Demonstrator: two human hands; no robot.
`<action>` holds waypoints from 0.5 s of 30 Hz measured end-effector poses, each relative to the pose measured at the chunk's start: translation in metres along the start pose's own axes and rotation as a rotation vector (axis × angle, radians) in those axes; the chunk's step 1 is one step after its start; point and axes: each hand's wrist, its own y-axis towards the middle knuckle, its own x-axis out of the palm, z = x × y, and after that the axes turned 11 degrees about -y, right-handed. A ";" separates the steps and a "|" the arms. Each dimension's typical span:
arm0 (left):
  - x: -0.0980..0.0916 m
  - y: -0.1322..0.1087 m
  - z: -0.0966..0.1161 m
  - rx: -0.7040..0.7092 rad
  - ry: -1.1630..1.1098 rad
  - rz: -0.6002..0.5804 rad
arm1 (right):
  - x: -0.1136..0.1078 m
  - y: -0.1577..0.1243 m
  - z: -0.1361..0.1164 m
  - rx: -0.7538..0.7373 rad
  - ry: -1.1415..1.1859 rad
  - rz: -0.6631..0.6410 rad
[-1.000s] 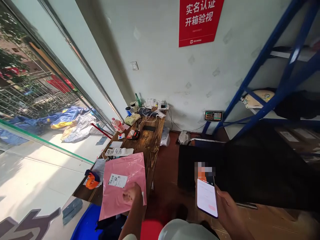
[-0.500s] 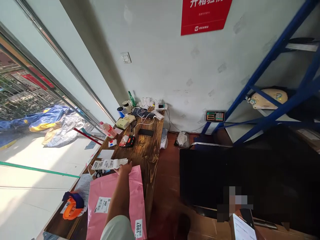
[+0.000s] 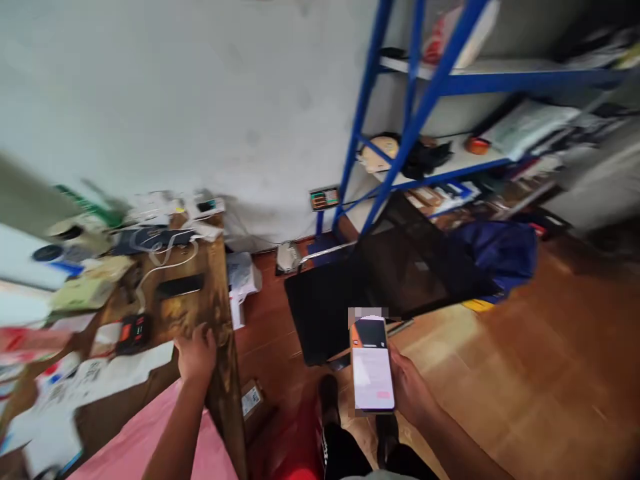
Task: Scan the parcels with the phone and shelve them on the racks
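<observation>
My left hand (image 3: 197, 353) rests over the wooden table, fingers apart, its thumb close to the end of a strip of printed white labels (image 3: 117, 373). Motion blur hides whether the thumb touches the strip. Under my left forearm lies a pink mailing bag (image 3: 213, 443). My right hand (image 3: 407, 387) grips a smartphone (image 3: 373, 377) by its right side, in front of my body. Its lit screen faces me, partly pixelated at the edges. Past my left hand, a dark phone (image 3: 181, 285) lies on the table beside a black and red device (image 3: 133, 333).
The wooden table (image 3: 231, 393) has cables, a green bottle (image 3: 95, 208) and boxes at its far end. A black chair (image 3: 320, 300) stands ahead, near a blue shelf rack (image 3: 367, 120) and a scale display (image 3: 324, 198). A cardboard box (image 3: 257, 410) sits on the floor.
My view has swung right and down, bringing the phone in my right hand fully into sight. My left hand has moved from over the label strip to beside its end.
</observation>
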 end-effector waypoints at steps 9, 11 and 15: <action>0.049 -0.261 0.392 0.255 -1.110 -1.377 | -0.148 -0.076 -0.053 -0.339 0.258 0.176; 0.068 -0.308 0.450 0.187 -1.157 -1.557 | -0.203 -0.105 -0.068 -0.413 0.300 0.238; 0.118 -0.415 0.556 0.129 -1.081 -1.801 | -0.341 -0.176 -0.084 -0.505 0.363 0.377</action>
